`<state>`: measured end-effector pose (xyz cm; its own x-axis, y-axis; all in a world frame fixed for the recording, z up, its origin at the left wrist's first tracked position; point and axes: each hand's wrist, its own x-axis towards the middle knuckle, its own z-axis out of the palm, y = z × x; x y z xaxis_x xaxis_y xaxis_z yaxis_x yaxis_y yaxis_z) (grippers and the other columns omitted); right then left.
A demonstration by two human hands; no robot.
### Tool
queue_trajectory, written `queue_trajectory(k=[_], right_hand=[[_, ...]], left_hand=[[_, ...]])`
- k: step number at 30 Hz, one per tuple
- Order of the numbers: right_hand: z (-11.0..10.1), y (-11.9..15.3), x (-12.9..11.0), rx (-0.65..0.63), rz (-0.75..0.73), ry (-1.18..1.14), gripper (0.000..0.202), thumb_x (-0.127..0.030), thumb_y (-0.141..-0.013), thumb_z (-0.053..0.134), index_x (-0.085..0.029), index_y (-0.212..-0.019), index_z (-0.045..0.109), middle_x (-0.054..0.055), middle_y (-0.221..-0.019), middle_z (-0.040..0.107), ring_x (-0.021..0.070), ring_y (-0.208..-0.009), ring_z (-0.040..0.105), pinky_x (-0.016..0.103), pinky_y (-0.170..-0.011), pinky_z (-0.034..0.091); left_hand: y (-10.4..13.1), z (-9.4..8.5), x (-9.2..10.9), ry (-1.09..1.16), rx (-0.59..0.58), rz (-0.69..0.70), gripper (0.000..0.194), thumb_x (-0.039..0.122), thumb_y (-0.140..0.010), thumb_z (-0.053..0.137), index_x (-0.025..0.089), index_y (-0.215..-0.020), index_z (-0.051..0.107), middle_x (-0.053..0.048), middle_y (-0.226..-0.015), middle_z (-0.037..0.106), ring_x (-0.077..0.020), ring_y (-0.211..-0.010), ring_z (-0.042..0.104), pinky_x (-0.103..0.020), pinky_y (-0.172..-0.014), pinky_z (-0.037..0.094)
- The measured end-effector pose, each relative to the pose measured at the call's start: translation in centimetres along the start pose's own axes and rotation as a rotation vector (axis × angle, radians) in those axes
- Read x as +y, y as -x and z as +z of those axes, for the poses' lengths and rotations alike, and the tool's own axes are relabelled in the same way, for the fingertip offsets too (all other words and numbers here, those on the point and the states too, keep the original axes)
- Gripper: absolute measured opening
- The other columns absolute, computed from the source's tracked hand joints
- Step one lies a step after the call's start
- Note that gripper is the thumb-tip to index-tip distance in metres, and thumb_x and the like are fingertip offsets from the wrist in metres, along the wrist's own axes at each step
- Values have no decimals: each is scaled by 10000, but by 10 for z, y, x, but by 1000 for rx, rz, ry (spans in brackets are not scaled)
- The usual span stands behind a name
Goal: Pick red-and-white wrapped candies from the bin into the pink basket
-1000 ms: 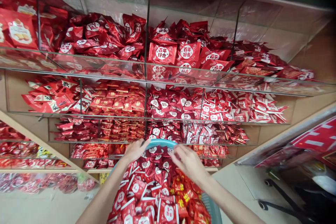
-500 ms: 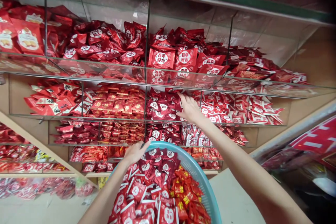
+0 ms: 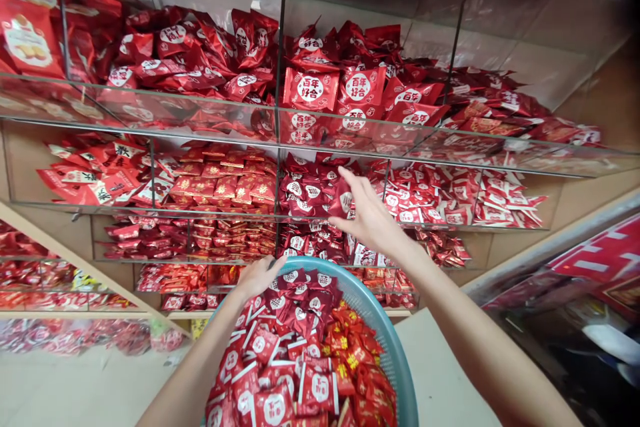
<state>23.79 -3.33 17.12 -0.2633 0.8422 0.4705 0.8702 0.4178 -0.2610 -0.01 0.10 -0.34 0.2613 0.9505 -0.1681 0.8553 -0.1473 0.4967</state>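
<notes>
My left hand (image 3: 257, 277) grips the far left rim of a round teal plastic basket (image 3: 399, 353), fingers over the edge. Inside are dark red packets (image 3: 305, 297) at the back, red-and-white packets (image 3: 275, 407) at the front left and red-orange packets with yellow print (image 3: 355, 353) on the right. Above the basket, my right hand (image 3: 373, 217) is at a shelf compartment of dark red packets (image 3: 310, 190). Its thumb and fingers curve around a dark red packet (image 3: 343, 197); part of it is hidden behind the fingers.
Stepped shelves with clear front panels (image 3: 210, 121) and dividers hold red packets in several compartments. Larger red packets (image 3: 311, 89) lie on the tier above my right hand. A wooden post (image 3: 107, 273) slants at the left. Pale floor (image 3: 450, 373) shows below.
The view has shifted, so the shelves sit higher in the picture. My right hand has drawn back slightly with a dark red packet between its fingers. My left hand stays on the rim.
</notes>
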Motion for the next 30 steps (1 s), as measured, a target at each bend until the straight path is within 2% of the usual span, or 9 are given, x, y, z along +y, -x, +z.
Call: queue_trajectory(k=[3,5,7,10,13,18,25,27,30], right_hand=[[15,34,-23,-161,-93,-159,799,-329,-724,559,-272,-1349,64,63,-1300,289,216,-1173,314,371,-970,304],[37,56,-30,-334,-140,-212,806,-335,-715,572,-264,-1351,81,62,-1280,323,201,-1151,340,350,-965,314],[61,73,-31,-452,-194,-201,818,-315,-696,588,-264,-1350,101,67,-1270,344,212,-1134,355,365,-950,323],[92,88,-26,-562,-310,-114,804,-243,-680,591,-247,-1347,143,78,-1265,363,239,-1154,321,414,-964,281],[109,93,-23,-617,-426,-33,711,-147,-733,500,-237,-1347,153,84,-1256,396,233,-1179,290,456,-992,203],[121,92,-28,-656,-527,-13,590,-79,-815,325,-269,-1346,149,36,-1289,401,197,-1238,220,452,-1028,122],[139,93,-37,-766,-521,42,525,-89,-838,320,-276,-1322,234,-5,-1347,337,239,-1246,222,476,-1026,145],[132,91,-38,-745,-514,51,550,-72,-810,368,-260,-1315,255,2,-1361,314,249,-1233,246,480,-1016,168],[104,79,-40,-600,-540,11,536,-85,-788,412,-221,-1293,296,27,-1335,353,225,-1193,303,440,-994,228]], left_hand=[[0,1,0,-1,4,-2,649,692,-738,158,208,-839,579,-84,-870,657,-263,-829,592,-320,-683,405],[0,1,1,4,12,-5,656,696,-737,153,212,-864,577,-84,-892,655,-268,-848,589,-326,-692,405],[0,2,0,6,13,1,650,691,-741,157,210,-867,576,-82,-884,655,-260,-838,592,-318,-687,406],[0,3,-1,-2,17,10,629,678,-749,174,203,-845,575,-78,-855,657,-247,-806,597,-300,-664,404],[0,3,-2,-12,33,14,619,673,-752,183,203,-849,575,-80,-869,657,-250,-810,596,-301,-660,402],[0,2,0,-11,33,0,623,675,-752,170,208,-815,578,-77,-863,663,-248,-822,598,-310,-699,397],[4,0,5,6,40,-9,629,676,-751,162,204,-799,574,-82,-856,663,-250,-822,597,-308,-682,396],[5,-1,4,13,43,-9,627,677,-751,160,204,-792,570,-81,-844,662,-252,-814,597,-310,-673,397],[4,-1,2,24,41,16,617,670,-758,158,205,-777,563,-73,-813,660,-243,-793,599,-305,-666,400]])
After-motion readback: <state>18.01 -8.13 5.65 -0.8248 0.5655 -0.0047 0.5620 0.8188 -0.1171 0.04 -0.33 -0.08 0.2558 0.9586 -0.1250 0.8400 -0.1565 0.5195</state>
